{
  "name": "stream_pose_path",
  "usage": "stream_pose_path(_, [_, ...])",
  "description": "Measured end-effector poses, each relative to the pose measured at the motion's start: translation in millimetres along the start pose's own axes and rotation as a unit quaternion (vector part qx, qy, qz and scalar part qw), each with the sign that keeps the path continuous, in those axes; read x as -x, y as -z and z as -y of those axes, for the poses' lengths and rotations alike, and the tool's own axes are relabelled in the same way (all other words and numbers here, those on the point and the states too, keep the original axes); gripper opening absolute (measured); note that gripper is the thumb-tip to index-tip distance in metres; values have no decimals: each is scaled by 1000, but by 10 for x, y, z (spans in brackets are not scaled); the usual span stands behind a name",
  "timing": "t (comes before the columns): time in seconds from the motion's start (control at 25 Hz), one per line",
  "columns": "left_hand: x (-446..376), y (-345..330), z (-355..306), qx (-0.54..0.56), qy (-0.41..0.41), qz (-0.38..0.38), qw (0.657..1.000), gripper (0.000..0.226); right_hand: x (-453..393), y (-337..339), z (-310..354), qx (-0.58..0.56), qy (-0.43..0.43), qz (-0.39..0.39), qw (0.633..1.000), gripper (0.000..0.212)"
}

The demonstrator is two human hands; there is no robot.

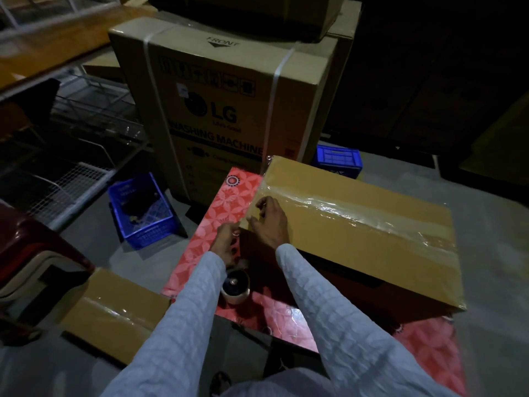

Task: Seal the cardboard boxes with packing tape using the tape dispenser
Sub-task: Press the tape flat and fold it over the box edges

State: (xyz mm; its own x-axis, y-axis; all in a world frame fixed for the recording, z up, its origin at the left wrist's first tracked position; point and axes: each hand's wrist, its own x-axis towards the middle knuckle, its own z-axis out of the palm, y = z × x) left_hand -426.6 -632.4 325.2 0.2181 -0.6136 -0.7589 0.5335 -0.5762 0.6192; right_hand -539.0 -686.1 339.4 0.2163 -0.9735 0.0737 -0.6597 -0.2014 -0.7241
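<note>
The person is working at the near left corner of the cardboard box (pixel 357 224), which is lying on a bench (pixel 229 202) covered in a red patterned sheet. A strip of clear packing tape (pixel 357 213) is already running along the top seam. The right hand (pixel 270 222) is resting on the corner with fingers bent, seemingly pressing tape down. The left hand (pixel 227 242) is curled around the tape dispenser (pixel 235 286), held low beside the box's edge. It looks like an end or corner strip is being fixed; next the tape wants pulling taut and smoothing flat. The room is dim: a large washing machine carton (pixel 229 110) is standing behind, blue crates (pixel 143 213) are sitting on the floor, and another taped box (pixel 114 310) is lying at left.
</note>
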Motion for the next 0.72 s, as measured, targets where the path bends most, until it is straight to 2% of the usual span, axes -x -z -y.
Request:
stream_pose_path(0.08, [97,-82,-89,-21,-22,-17,999,12,-6,-4,-17,-1,-3,-4,1000,34])
stream_pose_path(0.2, [51,-91,-358,-113,-86,-41,989,27,26,8,25,-9,-3,14,1000,36])
stream_pose_path(0.24, [28,-106,-448,-125,-105,-43,986,25,31,18,33,-12,-2,16,1000,36])
stream_pose_path(0.28, [89,-126,-535,-118,-104,-28,987,19,37,24,35,-15,0,15,1000,36])
stream_pose_path(0.36, [164,-205,-609,-138,-122,-20,983,27,58,32,41,-21,5,8,1000,35])
stream_pose_path(0.52, [100,-268,-610,-156,-106,-9,982,33,51,49,54,-31,-1,6,1000,33])
stream_pose_path(0.64, [89,-284,-625,-145,-70,-12,987,20,54,58,41,-34,4,7,999,33])
stream_pose_path(0.72, [93,-315,-666,-167,-46,-11,985,18,42,57,37,-37,2,6,999,33])
